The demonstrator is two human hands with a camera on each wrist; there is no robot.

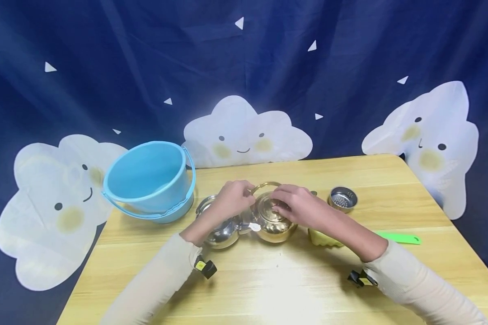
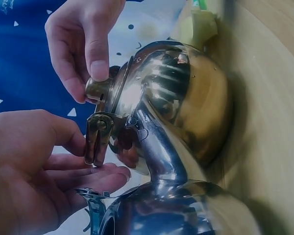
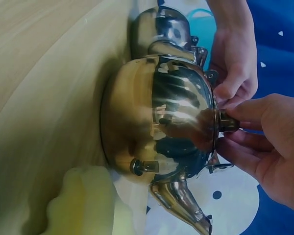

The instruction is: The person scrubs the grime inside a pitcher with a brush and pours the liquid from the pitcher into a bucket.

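Note:
A shiny gold teapot (image 1: 274,234) stands upright on the table with its lid on. My right hand (image 1: 298,205) is over the lid; in the right wrist view its thumb and fingers pinch the lid knob (image 3: 229,121). My left hand (image 1: 236,198) is at the left side of the gold teapot's handle (image 1: 264,184), and the left wrist view shows its thumb and fingers around the handle's lower end (image 2: 95,142). Partly behind the left forearm stands a silver teapot (image 1: 223,239), its spout (image 2: 159,147) pointing at the gold one.
At the back left stands a light blue bucket (image 1: 179,189) with its handle lowered. A small metal strainer cup (image 1: 343,198) is on the right. Under my right forearm lie a yellow wavy-edged sponge (image 1: 324,239) and a green handle (image 1: 398,238). A dark blue cloud curtain (image 1: 244,54) hangs behind the table (image 1: 244,289).

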